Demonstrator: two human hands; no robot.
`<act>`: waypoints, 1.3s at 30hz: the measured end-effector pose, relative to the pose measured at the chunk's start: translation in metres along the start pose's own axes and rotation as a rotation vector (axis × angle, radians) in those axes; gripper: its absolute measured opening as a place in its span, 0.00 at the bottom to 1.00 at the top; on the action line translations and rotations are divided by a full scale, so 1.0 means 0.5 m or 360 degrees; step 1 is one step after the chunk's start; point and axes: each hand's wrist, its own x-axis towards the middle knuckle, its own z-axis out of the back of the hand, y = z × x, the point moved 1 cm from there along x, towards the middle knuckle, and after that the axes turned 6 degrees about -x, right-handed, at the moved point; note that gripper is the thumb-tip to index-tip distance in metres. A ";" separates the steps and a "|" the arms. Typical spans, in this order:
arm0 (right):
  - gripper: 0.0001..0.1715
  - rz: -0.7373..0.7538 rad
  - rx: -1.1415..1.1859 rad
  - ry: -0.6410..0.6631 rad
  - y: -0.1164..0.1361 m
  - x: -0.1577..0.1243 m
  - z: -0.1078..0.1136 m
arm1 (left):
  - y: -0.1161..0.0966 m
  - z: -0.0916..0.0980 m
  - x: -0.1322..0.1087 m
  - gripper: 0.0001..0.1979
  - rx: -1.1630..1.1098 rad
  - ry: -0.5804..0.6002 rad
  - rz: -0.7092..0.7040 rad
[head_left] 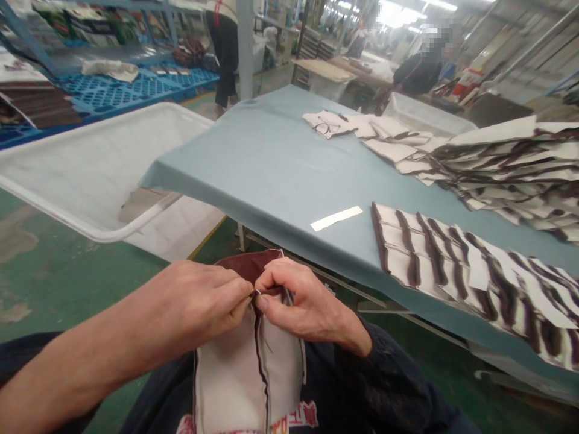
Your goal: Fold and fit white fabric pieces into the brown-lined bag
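A cream fabric piece (pixel 228 377) with a dark brown seam down its middle hangs upright over my lap, its maroon inner side showing at the top. My left hand (pixel 212 298) is closed on its upper edge, close to the seam. Just to the right, my right hand (pixel 298 295) pinches the same edge between thumb and forefinger. The fingertips of both hands nearly meet at the top of the seam. Between them shows a small pale loop, too small to name. A loose dark thread hangs below it.
A table (pixel 253 163) with a blue-grey cover stands ahead, bearing a white strip (pixel 337 218), rows of cream and brown pieces (pixel 416 253), a larger heap (pixel 511 175) and glasses (pixel 326 126). A white bin (pixel 90 157) stands left. Two people (pixel 221 48) are farther back.
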 end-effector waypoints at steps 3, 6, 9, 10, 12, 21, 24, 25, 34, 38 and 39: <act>0.09 0.0014 -0.0036 -0.0002 0.003 0.001 -0.003 | -0.005 0.008 0.016 0.20 0.0190 -0.0023 -0.0139; 0.09 -0.0052 -0.0007 0.0029 0.004 -0.002 -0.004 | -0.005 0.013 0.022 0.15 -0.0153 -0.0071 0.0066; 0.09 -0.0156 0.0105 0.0085 0.005 -0.002 -0.007 | -0.004 0.005 0.015 0.11 -0.0728 -0.0047 0.0546; 0.10 -0.0201 0.0151 0.0099 0.005 -0.001 -0.009 | -0.003 0.000 0.010 0.11 -0.0900 -0.0043 0.0697; 0.13 -0.0278 0.0263 0.0104 0.006 0.002 -0.015 | -0.001 -0.012 -0.003 0.12 -0.1172 -0.0056 0.0881; 0.14 -0.0453 0.0546 0.0204 0.024 0.024 -0.021 | -0.009 -0.006 -0.006 0.13 -0.1210 -0.0060 0.0901; 0.14 -0.0576 0.0642 0.0333 0.031 0.033 -0.013 | -0.016 0.003 0.014 0.13 -0.1189 -0.0039 0.0902; 0.15 -0.0587 0.0642 0.0356 0.032 0.034 -0.011 | -0.017 0.004 0.017 0.13 -0.1185 -0.0028 0.0896; 0.15 -0.0357 0.0421 0.0350 0.028 0.021 -0.002 | -0.009 0.001 0.002 0.16 -0.1298 0.0190 0.0917; 0.09 -0.0113 0.0206 0.0305 0.032 0.013 0.017 | -0.007 0.004 -0.007 0.18 -0.1281 0.0260 0.0867; 0.08 -0.0041 0.0090 0.0252 0.033 0.010 0.021 | -0.006 0.004 -0.009 0.17 -0.1234 0.0248 0.0859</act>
